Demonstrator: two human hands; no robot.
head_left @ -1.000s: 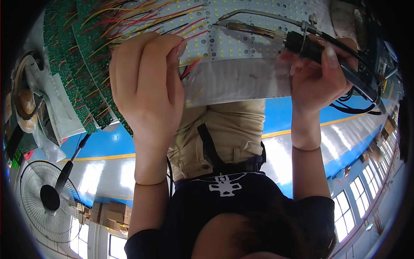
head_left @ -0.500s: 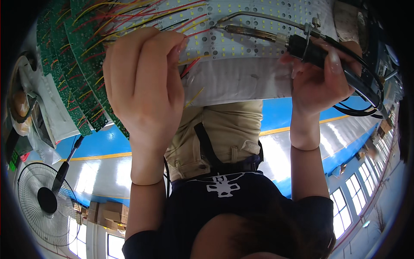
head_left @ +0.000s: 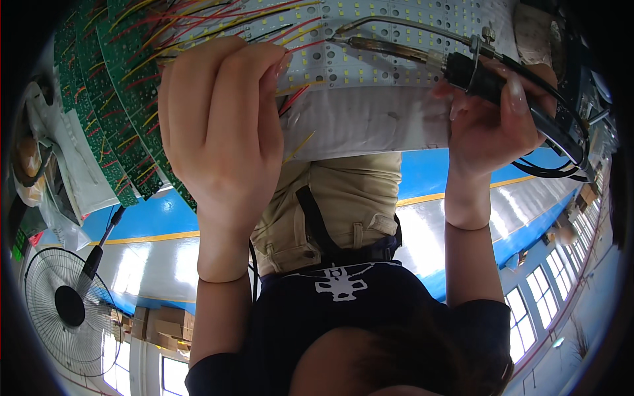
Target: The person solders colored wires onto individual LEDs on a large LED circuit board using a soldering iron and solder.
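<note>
A yellow-dotted white panel runs off the top edge; overlapping green circuit boards lie left. The left hand arches, back upward, fingertips partly hidden. The right hand grips a black-handled soldering iron, some fingers behind it. The left pinches a thin red wire over the panel, its end at the iron's slim metal tip; contact is unclear.
</note>
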